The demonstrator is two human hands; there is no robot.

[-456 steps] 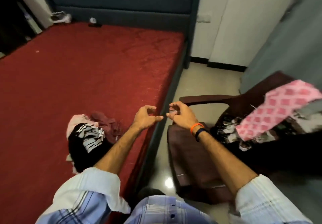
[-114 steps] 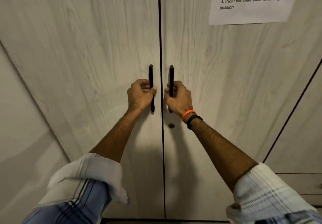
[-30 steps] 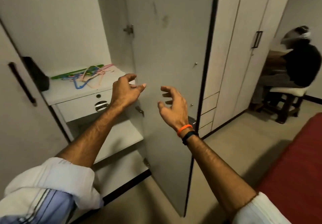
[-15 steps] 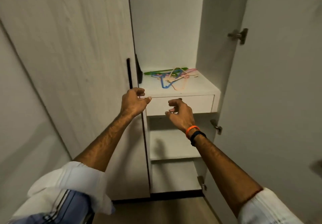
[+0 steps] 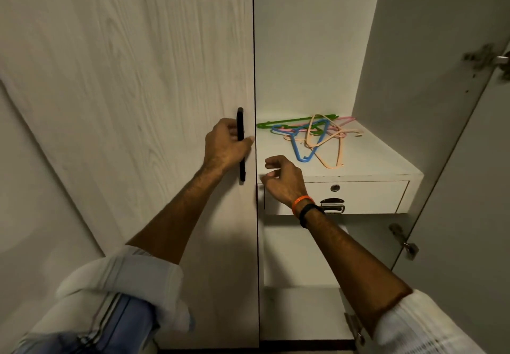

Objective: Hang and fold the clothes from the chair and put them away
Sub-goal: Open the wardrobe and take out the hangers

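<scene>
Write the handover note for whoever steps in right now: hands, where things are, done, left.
Left hand grips the black handle of the left wardrobe door, which looks closed.
Right hand holds nothing, fingers loosely curled, in front of the drawer.
Right door is open. Coloured hangers lie tangled on the shelf above the drawer.
Done: wardrobe half opened.
Left: open the left door, take hangers, hang and fold the clothes, none in view here.

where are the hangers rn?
Head view, right of centre: the hangers lie in a tangled pile on the wardrobe shelf, above the drawer and just beyond the right hand.
</scene>
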